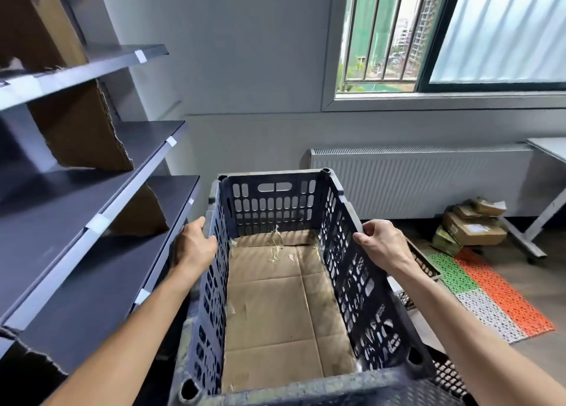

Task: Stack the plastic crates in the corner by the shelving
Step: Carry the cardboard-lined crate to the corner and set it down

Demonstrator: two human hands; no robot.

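Your dark crate (284, 283) sat upright, open top up, its long axis running away from you toward the wall under the window (444, 38), just right of the shelving (92, 176). Flattened cardboard (275, 307) lined its bottom. Your left hand (194, 243) gripped the left long rim and your right hand (381, 243) the right one, both arms stretched forward. Another crate's edge (428, 271) showed beside it, lower.

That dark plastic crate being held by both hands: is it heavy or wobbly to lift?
Probably light for its size: the crate has slotted walls and holds only flat cardboard. Likely stiff, since its thick rim keeps its shape where the left hand and right hand grip it. The cardboard might slide if tilted.
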